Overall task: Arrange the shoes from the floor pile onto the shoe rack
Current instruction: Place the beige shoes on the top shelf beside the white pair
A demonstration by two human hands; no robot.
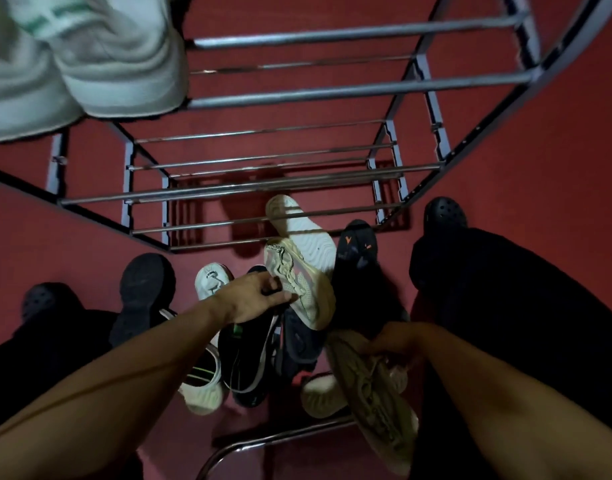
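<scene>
left hand [254, 297] grips a beige shoe [299, 284] and right hand [398, 339] its mate [373, 393], lifted as a pair for the rack [349, 91].

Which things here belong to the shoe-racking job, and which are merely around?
Job: shoe rack; white sneakers on its top tier; beige sneaker at left hand; tan sneaker in right hand; floor pile.
Around: black clogs being worn; curved metal tube.

I have one view only, the head camera, looking steeply down through the shoe rack [297, 95] at twelve o'clock to the red floor [540, 161]; wide-angle bowing makes nearness, I think, hard to judge.
</scene>
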